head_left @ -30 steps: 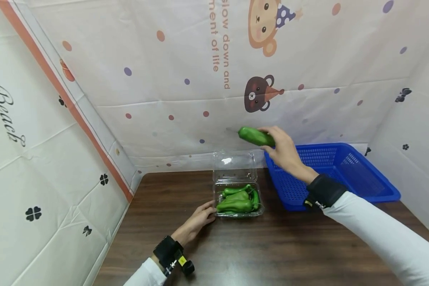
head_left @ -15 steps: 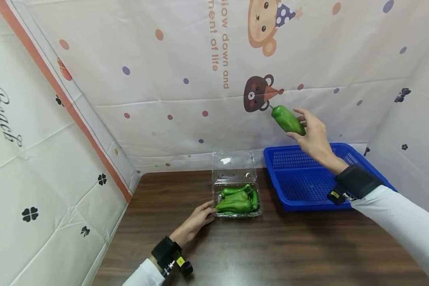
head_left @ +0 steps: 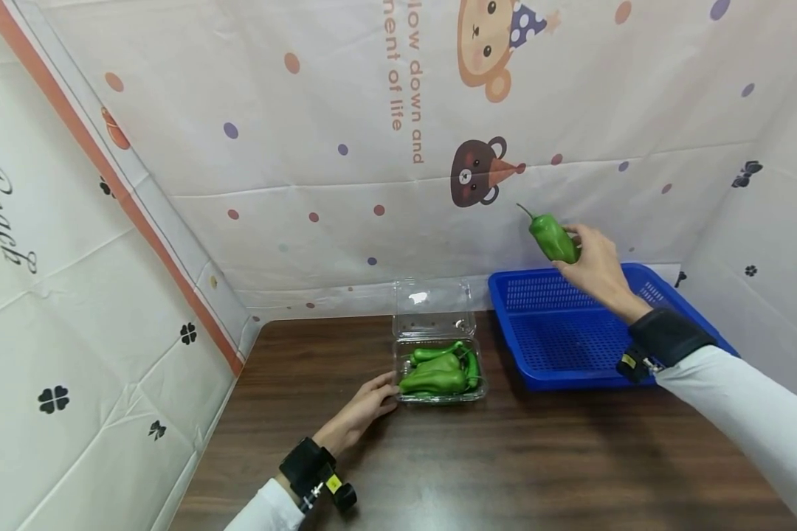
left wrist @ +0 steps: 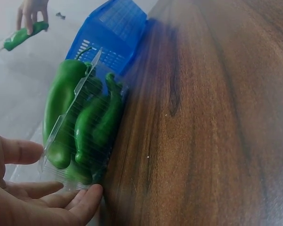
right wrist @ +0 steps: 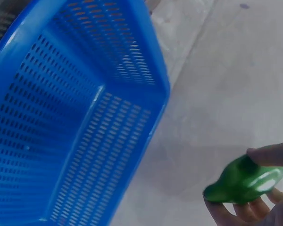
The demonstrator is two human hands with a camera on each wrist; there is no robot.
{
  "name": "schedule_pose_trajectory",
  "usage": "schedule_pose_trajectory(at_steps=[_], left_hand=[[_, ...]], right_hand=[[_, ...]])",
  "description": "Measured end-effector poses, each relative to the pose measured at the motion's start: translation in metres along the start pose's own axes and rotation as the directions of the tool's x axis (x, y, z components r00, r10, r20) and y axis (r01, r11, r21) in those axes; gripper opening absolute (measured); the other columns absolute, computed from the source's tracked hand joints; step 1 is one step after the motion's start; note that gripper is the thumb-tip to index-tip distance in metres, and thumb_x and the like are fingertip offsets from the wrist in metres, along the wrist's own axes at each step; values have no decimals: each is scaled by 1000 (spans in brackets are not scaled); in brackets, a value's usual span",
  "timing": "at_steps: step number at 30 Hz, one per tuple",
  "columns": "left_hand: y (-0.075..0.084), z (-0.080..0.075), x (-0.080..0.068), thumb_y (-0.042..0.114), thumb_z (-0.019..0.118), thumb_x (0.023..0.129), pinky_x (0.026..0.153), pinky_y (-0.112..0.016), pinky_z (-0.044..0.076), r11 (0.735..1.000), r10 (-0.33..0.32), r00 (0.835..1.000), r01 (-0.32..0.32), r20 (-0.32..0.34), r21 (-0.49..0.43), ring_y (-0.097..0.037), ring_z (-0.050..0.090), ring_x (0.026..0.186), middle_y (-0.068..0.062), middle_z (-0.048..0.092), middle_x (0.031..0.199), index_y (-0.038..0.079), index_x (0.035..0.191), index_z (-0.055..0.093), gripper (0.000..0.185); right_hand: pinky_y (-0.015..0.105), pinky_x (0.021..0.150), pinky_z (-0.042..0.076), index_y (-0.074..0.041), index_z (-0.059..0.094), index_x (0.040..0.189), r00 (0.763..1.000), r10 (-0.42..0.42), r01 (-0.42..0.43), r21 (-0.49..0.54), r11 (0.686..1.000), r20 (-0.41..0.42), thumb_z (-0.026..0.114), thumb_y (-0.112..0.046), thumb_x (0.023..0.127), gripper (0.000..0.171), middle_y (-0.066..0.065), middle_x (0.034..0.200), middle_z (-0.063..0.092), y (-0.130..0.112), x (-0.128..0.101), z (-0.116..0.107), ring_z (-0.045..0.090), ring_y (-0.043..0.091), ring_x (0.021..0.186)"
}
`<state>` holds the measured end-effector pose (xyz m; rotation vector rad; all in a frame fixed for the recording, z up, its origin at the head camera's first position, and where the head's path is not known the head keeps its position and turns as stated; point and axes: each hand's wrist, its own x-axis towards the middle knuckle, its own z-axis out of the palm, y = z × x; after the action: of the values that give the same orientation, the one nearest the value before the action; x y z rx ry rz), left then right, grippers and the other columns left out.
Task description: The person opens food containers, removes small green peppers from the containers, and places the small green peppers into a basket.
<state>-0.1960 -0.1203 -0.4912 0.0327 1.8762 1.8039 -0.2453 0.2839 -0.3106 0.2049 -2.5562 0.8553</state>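
One glossy green pepper (head_left: 553,237) sits pinched in the right hand (head_left: 594,267), raised above the far edge of the blue perforated plastic basket (head_left: 558,346). Lowering it well inside the rim before letting go would serve best. The left hand (head_left: 365,410), fingers relaxed, rests against the clear plastic clamshell box (head_left: 438,394) of peppers.

In the right wrist view, the right hand (right wrist: 269,188) is running off the lower right corner, showing only fingertips around the pepper (right wrist: 245,181), whose stem end is staying hidden. In the left wrist view, the left hand (left wrist: 28,197) is getting cut by the bottom-left edge, and the clear box (left wrist: 80,136) is blurring the peppers inside, so their count is staying unclear.
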Motion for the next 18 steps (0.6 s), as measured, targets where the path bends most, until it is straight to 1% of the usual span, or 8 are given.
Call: schedule_pose_trajectory(at_steps=[3, 6, 10, 14, 18], left_hand=[[1, 1, 0, 17, 49, 105, 123, -52, 39, 1000, 2, 1000, -2, 2, 2, -45, 30, 151, -30, 22, 165, -3, 160, 23, 64], [1, 1, -1, 17, 50, 105, 123, -52, 39, 1000, 3, 1000, -3, 3, 2, -44, 30, 151, -30, 23, 165, -3, 160, 23, 64], [1, -1, 0, 17, 49, 105, 123, -52, 39, 1000, 2, 1000, -2, 6, -2, -44, 29, 152, -30, 21, 165, -3, 160, 23, 64], [1, -2, 0, 17, 49, 106, 123, -52, 39, 1000, 0, 1000, 0, 8, 3, -45, 28, 152, -30, 20, 166, -3, 160, 23, 63], [2, 0, -1, 16, 48, 106, 123, -52, 39, 1000, -6, 1000, 6, 2, 7, -45, 27, 152, -29, 18, 167, -2, 161, 23, 63]], right_hand=[[66, 83, 56, 16, 42, 144, 997, 33, -30, -32, 999, 66, 73, -4, 88, 67, 44, 121, 57, 9, -1, 0, 60, 57, 104], [65, 81, 58, 17, 39, 146, 984, 89, -80, -65, 995, 156, 75, -12, 90, 72, 47, 123, 55, 17, -4, 2, 61, 58, 104], [56, 73, 62, 18, 38, 146, 951, 153, -131, -96, 987, 269, 75, -18, 91, 75, 47, 122, 57, 26, -7, 8, 64, 55, 100], [47, 65, 62, 23, 43, 139, 924, 164, -119, -147, 982, 345, 78, -20, 88, 75, 43, 111, 63, 34, -10, 19, 68, 48, 89], [43, 64, 64, 25, 47, 132, 890, 173, -109, -173, 979, 422, 81, -20, 85, 74, 40, 106, 65, 40, -18, 33, 69, 42, 84]])
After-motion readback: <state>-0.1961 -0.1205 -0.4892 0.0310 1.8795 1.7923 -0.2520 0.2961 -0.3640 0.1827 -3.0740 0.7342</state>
